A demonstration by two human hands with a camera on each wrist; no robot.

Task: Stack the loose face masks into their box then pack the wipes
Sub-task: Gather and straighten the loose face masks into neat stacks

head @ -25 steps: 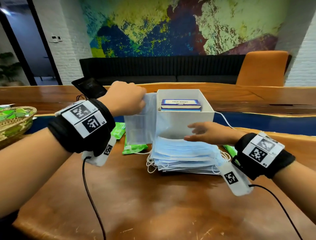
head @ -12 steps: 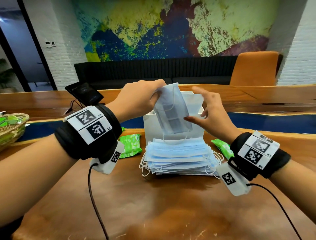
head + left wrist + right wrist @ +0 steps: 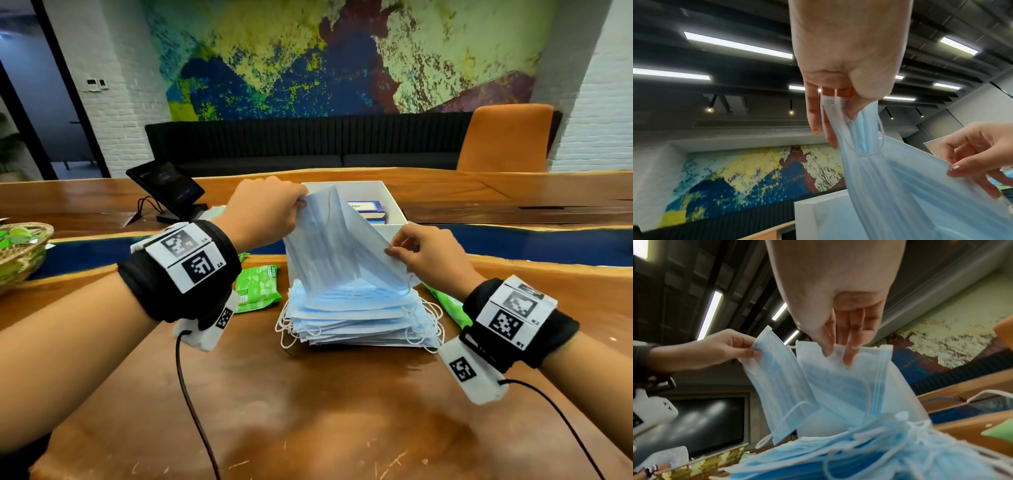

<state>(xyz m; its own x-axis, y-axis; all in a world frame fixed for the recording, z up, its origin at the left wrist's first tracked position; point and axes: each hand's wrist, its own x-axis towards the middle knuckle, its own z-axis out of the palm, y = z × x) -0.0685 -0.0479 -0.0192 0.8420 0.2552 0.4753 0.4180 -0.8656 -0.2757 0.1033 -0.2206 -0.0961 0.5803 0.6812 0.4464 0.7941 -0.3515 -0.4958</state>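
A stack of light blue face masks lies on the wooden table in front of an open white box. Above the stack, both hands hold a few loose masks fanned apart. My left hand pinches the top edge of one mask. My right hand pinches the edge of another mask between thumb and fingers. Their lower ends hang down onto the stack. Green wipes packs lie left and right of the stack.
Inside the white box sits a small blue carton. A tablet on a stand is behind my left wrist. A woven basket with green packs stands at the far left. Cables trail from both wrists.
My right hand left the stack, rose to the masks in my left hand and now pinches one. The held masks have spread apart over the stack.
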